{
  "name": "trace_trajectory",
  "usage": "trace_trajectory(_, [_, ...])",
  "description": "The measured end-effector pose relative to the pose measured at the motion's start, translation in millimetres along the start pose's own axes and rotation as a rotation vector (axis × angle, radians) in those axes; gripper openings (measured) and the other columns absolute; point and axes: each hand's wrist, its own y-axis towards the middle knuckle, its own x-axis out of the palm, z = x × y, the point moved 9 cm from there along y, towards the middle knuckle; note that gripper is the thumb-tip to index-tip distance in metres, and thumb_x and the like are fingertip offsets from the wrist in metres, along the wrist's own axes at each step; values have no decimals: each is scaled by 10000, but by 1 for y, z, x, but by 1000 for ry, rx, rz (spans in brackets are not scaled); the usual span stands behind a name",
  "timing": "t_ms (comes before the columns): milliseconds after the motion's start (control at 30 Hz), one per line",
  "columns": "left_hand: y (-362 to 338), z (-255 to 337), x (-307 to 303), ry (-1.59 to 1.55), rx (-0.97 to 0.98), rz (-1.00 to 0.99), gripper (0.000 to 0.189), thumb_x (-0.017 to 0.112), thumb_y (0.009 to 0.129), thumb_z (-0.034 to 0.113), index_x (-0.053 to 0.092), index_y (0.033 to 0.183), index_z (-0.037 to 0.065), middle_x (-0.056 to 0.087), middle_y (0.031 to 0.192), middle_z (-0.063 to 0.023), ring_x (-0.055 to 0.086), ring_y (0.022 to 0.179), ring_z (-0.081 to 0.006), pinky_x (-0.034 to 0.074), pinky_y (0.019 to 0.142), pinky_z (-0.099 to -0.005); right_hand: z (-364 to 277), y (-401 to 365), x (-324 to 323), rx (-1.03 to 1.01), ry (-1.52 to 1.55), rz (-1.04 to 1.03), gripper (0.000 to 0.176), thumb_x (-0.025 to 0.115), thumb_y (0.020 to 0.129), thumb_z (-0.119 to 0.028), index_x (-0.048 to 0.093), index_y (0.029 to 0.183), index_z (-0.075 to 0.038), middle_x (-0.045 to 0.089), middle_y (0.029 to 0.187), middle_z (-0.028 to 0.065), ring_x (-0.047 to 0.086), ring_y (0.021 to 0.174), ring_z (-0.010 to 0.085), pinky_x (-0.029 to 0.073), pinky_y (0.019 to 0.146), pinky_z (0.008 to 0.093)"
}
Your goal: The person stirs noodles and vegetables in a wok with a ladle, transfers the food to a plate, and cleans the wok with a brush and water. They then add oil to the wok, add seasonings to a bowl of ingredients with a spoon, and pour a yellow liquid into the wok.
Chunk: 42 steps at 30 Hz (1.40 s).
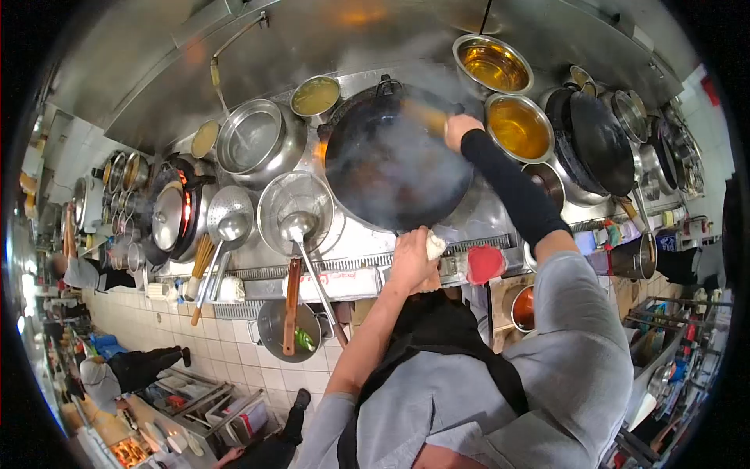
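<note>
A large black wok (355, 191) sits on the range, with steam and smoke hiding much of what is inside. My left hand (412, 262) is closed at the wok's near edge, with a pale folded cloth (435, 246) beside the fingers. Over the wok's far right side, my right hand (462, 131) is wrapped round a light brown brush-like tool (424, 117), blurred by motion. To the left of the wok a ladle (298, 225) rests in a wire strainer (273, 199). Two steel bowls of golden liquid (519, 129) stand to its right.
A perforated skimmer (230, 207) and a steel pot (254, 139) lie left. Another black wok (601, 144) stands right. Below the counter edge is a pot (273, 344) with something green. Other people (129, 371) are at the lower left.
</note>
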Motion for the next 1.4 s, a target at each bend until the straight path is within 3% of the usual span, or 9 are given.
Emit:
trace_trajectory(100, [3,-3,7,-7,-12,19,657,828,732,169,543,1299,-2,657,1103,-210,620,1092,-409,461,986,-491,-8,4,-9,260,429,563,737,679,926,-416,419,1505,-42,723,1024,247,716,924,448,577,789,532])
trace_trajectory(233, [2,6,-2,-18,12,29,585,803,776,164,553,1281,4,676,1108,-217,638,1065,-430,476,965,-511,-131,-3,81,-282,446,-212,369,692,874,-335,761,862,27,732,711,206,748,644,308,611,664,434])
trace_trajectory(400, [3,8,-2,9,-5,32,545,792,803,165,558,1270,10,684,1089,-225,643,1042,-446,480,943,-527,-41,-67,22,-20,406,-675,374,720,934,-329,742,1114,-2,751,896,195,770,720,336,599,558,383])
trace_trajectory(533, [1,1,3,-6,-20,67,637,823,740,151,538,1289,3,663,1097,-189,616,1075,-420,462,996,-486,9,-3,-7,208,445,624,829,630,970,-393,226,1620,-76,657,1097,267,700,871,451,572,756,552])
trace_trajectory(867, [5,2,6,37,-53,4,612,830,735,139,537,1257,8,673,1089,-205,641,1058,-417,478,958,-497,-41,-44,71,-14,509,-595,461,697,925,-351,651,1282,-62,737,984,264,745,660,325,589,548,420])
trace_trajectory(933, [5,8,0,45,-34,37,576,817,753,144,543,1241,9,678,1082,-206,645,1051,-419,481,953,-499,6,-47,13,309,317,642,583,667,963,-365,523,1422,-36,740,938,243,730,778,426,589,657,519])
trace_trajectory(1000, [12,5,1,30,-14,28,551,804,771,154,547,1235,8,681,1079,-211,648,1048,-420,483,954,-503,-8,-29,28,419,623,649,669,655,964,-352,411,1485,-10,736,938,272,713,929,453,564,777,573])
trace_trajectory(1267, [3,-7,9,80,-29,7,528,777,810,165,542,1253,0,682,1098,-213,637,1089,-421,464,997,-504,-15,15,31,-309,-208,-954,410,689,941,-402,746,1158,-59,764,1019,167,741,882,300,595,757,429])
trace_trajectory(1400, [5,-6,6,39,-100,-66,615,809,797,157,510,1312,0,681,1161,-248,629,1129,-448,469,1012,-510,5,-1,-103,62,-100,539,599,658,954,-345,530,1483,-96,718,1065,230,746,888,379,594,731,505])
